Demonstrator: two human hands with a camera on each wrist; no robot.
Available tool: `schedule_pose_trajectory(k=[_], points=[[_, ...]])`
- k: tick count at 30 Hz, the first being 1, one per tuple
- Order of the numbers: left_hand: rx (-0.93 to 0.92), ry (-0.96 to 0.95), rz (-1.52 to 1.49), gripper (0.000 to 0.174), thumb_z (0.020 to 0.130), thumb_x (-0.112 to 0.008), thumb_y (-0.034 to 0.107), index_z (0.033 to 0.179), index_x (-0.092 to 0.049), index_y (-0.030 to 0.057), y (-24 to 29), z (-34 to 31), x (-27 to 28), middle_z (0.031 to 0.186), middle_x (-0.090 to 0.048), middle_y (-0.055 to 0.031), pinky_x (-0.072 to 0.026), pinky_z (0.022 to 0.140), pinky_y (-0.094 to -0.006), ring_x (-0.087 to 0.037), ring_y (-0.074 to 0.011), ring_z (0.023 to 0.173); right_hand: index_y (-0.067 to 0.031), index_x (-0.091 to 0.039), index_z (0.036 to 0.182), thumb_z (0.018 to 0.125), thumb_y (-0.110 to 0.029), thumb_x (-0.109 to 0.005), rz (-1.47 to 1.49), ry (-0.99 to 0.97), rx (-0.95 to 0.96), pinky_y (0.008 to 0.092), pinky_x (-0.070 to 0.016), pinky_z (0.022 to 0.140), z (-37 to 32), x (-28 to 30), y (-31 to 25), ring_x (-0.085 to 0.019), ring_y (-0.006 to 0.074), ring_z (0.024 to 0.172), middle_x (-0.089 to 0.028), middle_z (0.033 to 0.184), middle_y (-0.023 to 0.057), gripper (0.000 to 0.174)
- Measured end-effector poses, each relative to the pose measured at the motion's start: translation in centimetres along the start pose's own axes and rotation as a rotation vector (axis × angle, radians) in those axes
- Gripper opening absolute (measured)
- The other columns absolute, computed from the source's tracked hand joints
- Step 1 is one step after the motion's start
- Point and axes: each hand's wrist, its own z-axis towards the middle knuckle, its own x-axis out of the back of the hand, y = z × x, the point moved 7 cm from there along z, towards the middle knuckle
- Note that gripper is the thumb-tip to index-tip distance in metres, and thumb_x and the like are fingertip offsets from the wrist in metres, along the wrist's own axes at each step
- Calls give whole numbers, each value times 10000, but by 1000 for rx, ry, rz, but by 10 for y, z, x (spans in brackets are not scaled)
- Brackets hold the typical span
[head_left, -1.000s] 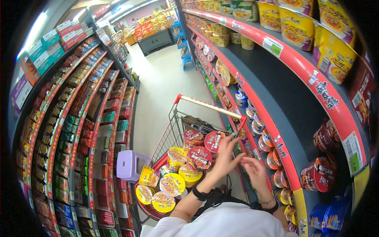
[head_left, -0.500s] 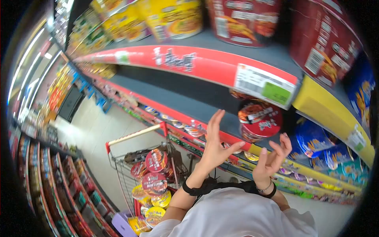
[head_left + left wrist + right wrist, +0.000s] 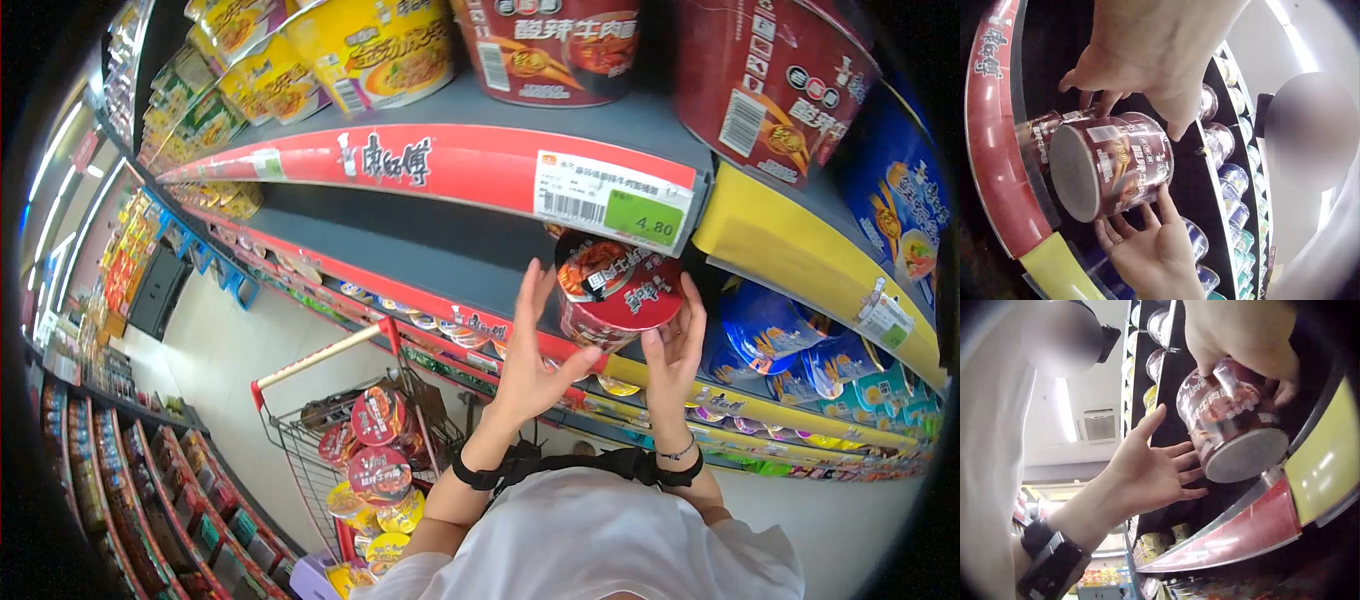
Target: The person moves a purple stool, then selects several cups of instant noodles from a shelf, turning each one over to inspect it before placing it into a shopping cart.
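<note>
A dark red instant noodle cup point(image 3: 622, 285) is at the front of the middle shelf, below the upper shelf's price tag. My right hand point(image 3: 677, 345) holds it by its side, fingers curved round it; the right wrist view shows the same hand point(image 3: 1244, 337) over the cup point(image 3: 1225, 412). The cup is tilted, its pale base point(image 3: 1074, 175) showing in the left wrist view. My left hand point(image 3: 528, 350) is on the cup's other side, fingers extended, thumb spread; in the right wrist view this hand point(image 3: 1147, 472) has its fingertips close beside the cup. Another red cup point(image 3: 1044, 137) is behind it.
A shopping cart point(image 3: 320, 465) with red and yellow noodle cups stands at lower left. The upper shelf's red edge point(image 3: 480, 160) overhangs the cup. Blue noodle cups point(image 3: 770, 325) line the shelf to the right. A purple stool point(image 3: 315, 578) is beside the cart.
The view has swung right from the cart to the shelf. Both hands have moved from the cart up to the red noodle cup, and the right hand has taken hold of it.
</note>
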Motion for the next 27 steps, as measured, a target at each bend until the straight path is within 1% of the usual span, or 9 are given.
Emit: schedule_pose_trajectory(k=[3, 10, 14, 18, 20, 21, 22, 25, 27], points=[[-143, 176, -14, 921, 820, -644, 521, 1458, -212, 17, 13, -10, 26, 1386, -425, -233, -210, 1113, -443, -361, -308, 1338, 0, -322, 1398, 874, -283, -658, 103, -64, -137, 357, -357, 1033, 5, -9, 1, -470, 219, 1212, -429, 1354, 146, 683], [-12, 489, 99, 967, 752, -715, 530, 1434, -280, -1, 32, -73, 76, 1236, -515, -155, -280, 1077, -399, -452, -253, 1227, -6, -321, 1399, 893, -310, -630, 184, -349, -97, 351, -362, 1037, -13, -68, -7, -457, 218, 1238, -419, 1371, 144, 667], [36, 654, 356, 1070, 643, -827, 433, 1449, -263, 13, 40, -120, 94, 1301, -462, -179, -323, 1056, -409, -441, -288, 1242, -17, -292, 1415, 899, -161, -612, 341, -570, -248, 379, -325, 1071, -48, -110, 10, -413, 235, 1272, -356, 1415, 150, 624], [178, 796, 500, 1171, 591, -888, 311, 1480, -175, 44, 45, -173, 110, 1448, -333, -184, -321, 1077, -419, -382, -298, 1319, -21, -284, 1419, 881, -75, -619, 353, -796, -237, 385, -318, 1074, -91, -153, 5, -378, 238, 1295, -351, 1411, 142, 636], [349, 861, 496, 1197, 578, -894, 276, 1486, -147, 51, 48, -207, 120, 1496, -268, -180, -316, 1087, -422, -352, -310, 1344, -35, -299, 1405, 855, -52, -647, 433, -930, -364, 376, -344, 1051, -122, -174, 12, -400, 227, 1277, -361, 1397, 128, 651], [301, 914, 596, 1181, 563, -887, 276, 1476, -177, 36, 56, -221, 127, 1425, -356, -200, -310, 1064, -443, -388, -366, 1257, -41, -313, 1393, 843, -50, -663, 452, -1000, -416, 371, -352, 1042, -139, -185, 16, -408, 223, 1271, -370, 1387, 120, 652], [318, 930, 659, 1169, 565, -883, 250, 1476, -181, 42, 56, -239, 133, 1438, -348, -197, -308, 1068, -442, -382, -370, 1272, -47, -327, 1381, 830, -48, -678, 471, -1065, -462, 366, -361, 1033, -155, -195, 20, -415, 219, 1265, -378, 1378, 112, 653], [421, 1003, 720, 1126, 586, -873, 200, 1474, -194, 59, 66, -286, 160, 1432, -372, -196, -320, 1071, -427, -387, -367, 1299, -46, -372, 1332, 785, -63, -728, 431, -1233, -385, 348, -420, 955, -196, -225, 4, -495, 206, 1172, -464, 1288, 108, 653], [498, 1007, 788, 1066, 582, -873, 180, 1452, -266, 65, 73, -315, 177, 1409, -410, -187, -340, 1068, -419, -408, -351, 1292, -34, -379, 1318, 783, -68, -730, 427, -1333, -334, 307, -462, 875, -226, -248, 0, -546, 186, 1091, -508, 1238, 111, 641]])
